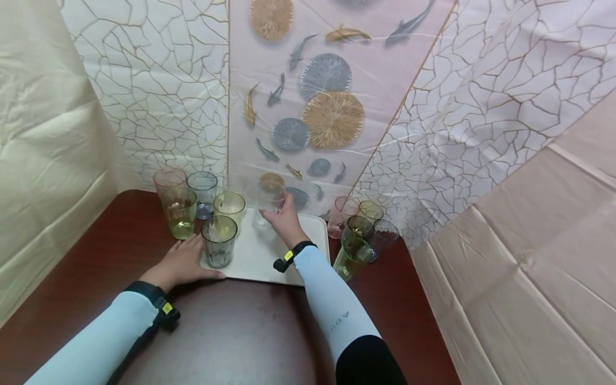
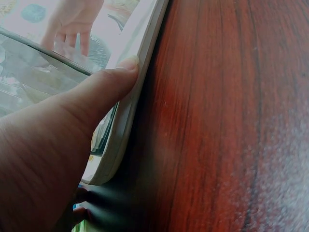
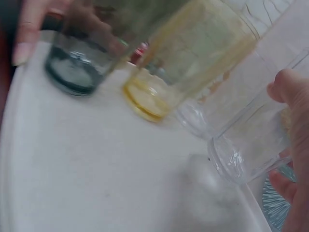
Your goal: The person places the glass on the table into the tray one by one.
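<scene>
A white tray [image 1: 269,256] lies on the table with a smoky grey tumbler [image 1: 220,246] and a yellow tumbler [image 1: 230,206] at its left side. My left hand [image 1: 185,262] holds the tray's front left corner, its thumb [image 2: 108,82] on the front rim. The fingers reach along the left side, partly hidden behind the grey tumbler. Above the back of the tray, my right hand [image 1: 289,222] grips a clear tumbler [image 3: 251,140] between thumb and fingers, its base tilted and off the tray. Another clear tumbler [image 3: 193,116] stands behind it, beside the yellow one.
Left of the tray stand a green tumbler [image 1: 181,216], a pink one [image 1: 168,176] and a blue one [image 1: 204,195]. Several coloured tumblers, including a green one [image 1: 351,259], cluster on the right. A patterned cloth [image 1: 337,160] hangs behind the table [image 1: 231,331].
</scene>
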A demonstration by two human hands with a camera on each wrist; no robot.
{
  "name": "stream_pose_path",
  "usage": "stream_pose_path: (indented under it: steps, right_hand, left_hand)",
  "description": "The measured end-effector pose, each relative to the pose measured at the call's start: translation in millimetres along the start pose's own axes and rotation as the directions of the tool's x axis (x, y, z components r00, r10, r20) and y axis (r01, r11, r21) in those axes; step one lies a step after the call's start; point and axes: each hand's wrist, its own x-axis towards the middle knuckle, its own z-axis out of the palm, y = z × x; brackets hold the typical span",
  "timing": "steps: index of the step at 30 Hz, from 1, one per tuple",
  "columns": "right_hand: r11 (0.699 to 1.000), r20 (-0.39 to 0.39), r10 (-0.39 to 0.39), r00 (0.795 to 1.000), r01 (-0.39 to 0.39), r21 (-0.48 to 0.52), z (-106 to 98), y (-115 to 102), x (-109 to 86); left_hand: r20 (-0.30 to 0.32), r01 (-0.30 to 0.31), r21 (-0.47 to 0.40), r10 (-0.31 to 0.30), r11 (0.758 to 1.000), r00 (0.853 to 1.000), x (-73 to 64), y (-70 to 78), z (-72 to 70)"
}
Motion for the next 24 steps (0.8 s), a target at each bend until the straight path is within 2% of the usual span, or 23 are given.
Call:
stream_pose_path:
  steps: [10, 24]
  right_hand:
    - [0.996, -0.01, 0.064, 0.998, -0.063, 0.055, 8.8, 4.7, 17.4]
    - [0.996, 0.005, 0.086, 0.996, -0.086, -0.031, 20.5, 9.8, 24.1]
  left_hand:
    - [0.004, 0.002, 0.0, -0.002, 1.0, 1.0, 0.4, 0.7, 1.3]
    - [0.007, 0.018, 0.011, -0.018, 1.0, 1.0, 1.0, -1.2, 1.2]
